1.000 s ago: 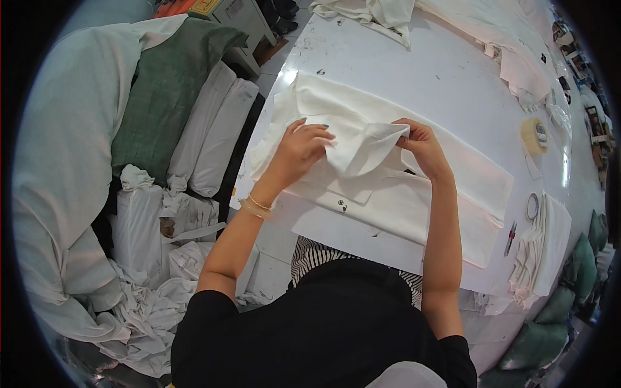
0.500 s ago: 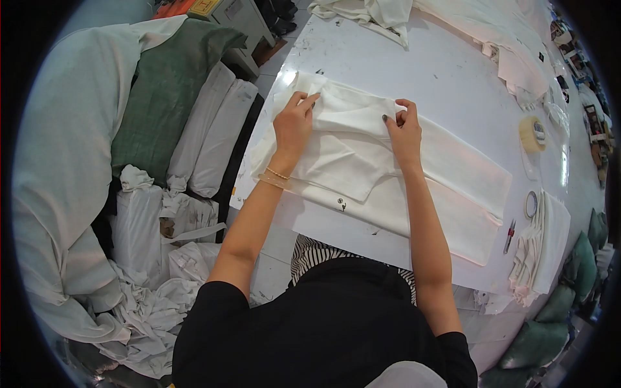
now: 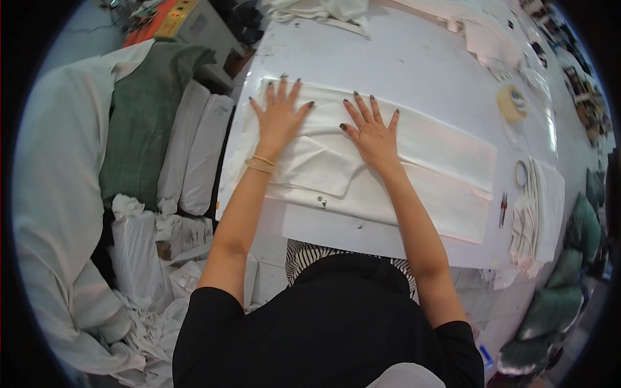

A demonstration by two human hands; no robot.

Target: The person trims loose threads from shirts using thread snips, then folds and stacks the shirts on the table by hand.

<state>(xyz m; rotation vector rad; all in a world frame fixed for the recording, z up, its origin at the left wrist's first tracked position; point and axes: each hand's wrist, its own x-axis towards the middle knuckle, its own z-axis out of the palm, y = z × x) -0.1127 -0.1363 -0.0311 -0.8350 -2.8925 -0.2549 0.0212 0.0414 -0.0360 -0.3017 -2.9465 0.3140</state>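
Observation:
White fabric [image 3: 446,165], perhaps a garment, lies spread in long folded layers on the white table. My left hand [image 3: 279,123] rests flat on its upper left part, fingers spread wide. To the right of it, my right hand [image 3: 374,139] presses on the same fabric, palm down, with the fingers apart. A loose flap of cloth [image 3: 317,168] with creases lies between my forearms. Below that flap is a small dark mark or metal bit [image 3: 321,202], too small to name. Neither hand grips anything.
On the right of the table [image 3: 388,58] are a tape roll [image 3: 512,103], a smaller ring-shaped roll [image 3: 521,173], red-handled snips [image 3: 503,210] and a folded white cloth stack [image 3: 546,210]. More white cloth [image 3: 323,13] lies at the far edge. Wrapped fabric rolls [image 3: 187,145] stand left.
Both hands have let go of the pinched upper fabric edge and now lie flat with fingers spread. The right hand has shifted left and down. The view has turned slightly.

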